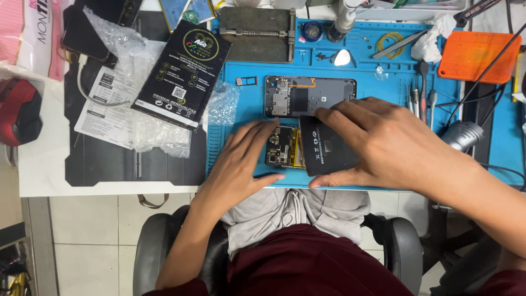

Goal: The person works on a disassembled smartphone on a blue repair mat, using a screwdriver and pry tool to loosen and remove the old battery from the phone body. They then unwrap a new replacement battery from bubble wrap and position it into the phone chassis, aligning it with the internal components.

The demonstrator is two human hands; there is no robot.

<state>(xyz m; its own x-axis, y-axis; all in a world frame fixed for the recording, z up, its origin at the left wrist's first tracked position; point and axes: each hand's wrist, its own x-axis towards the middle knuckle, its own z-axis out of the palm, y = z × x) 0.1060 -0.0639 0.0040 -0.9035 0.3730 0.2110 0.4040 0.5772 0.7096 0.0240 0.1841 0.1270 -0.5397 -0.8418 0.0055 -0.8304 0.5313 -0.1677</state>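
Bench setup: white desk [44, 170] with a dark pad, and on it a blue repair mat [383, 71] running off the right edge. Person seated at it in a chair, only arms and lap showing.

Black retail box [181, 68] lies tilted left of the mat on bubble wrap and a paper leaflet. Orange tray [476, 55] top right. Grey back frame [309, 96] of a phone sits flat mid-mat, small tray slot piece just left of it.

Open phone [284, 147] lies at the mat's near edge, board and yellow strip exposed. Left hand [241, 164] is flat on the mat, fingers spread, tips touching the phone's left end, not gripping. Right hand [378, 142] pinches a black battery [329, 151], thumb under the near edge, fingers on the far edge, held over the phone's right half.

Judgement: keep the left hand pinning the phone, lower the battery square, don't flex it, keep clear of the board side.

Can't tell: whether the battery is seated or lifted, any connector, phone's right end (all covered). Tweezers and screwdrivers at right too small to sort.
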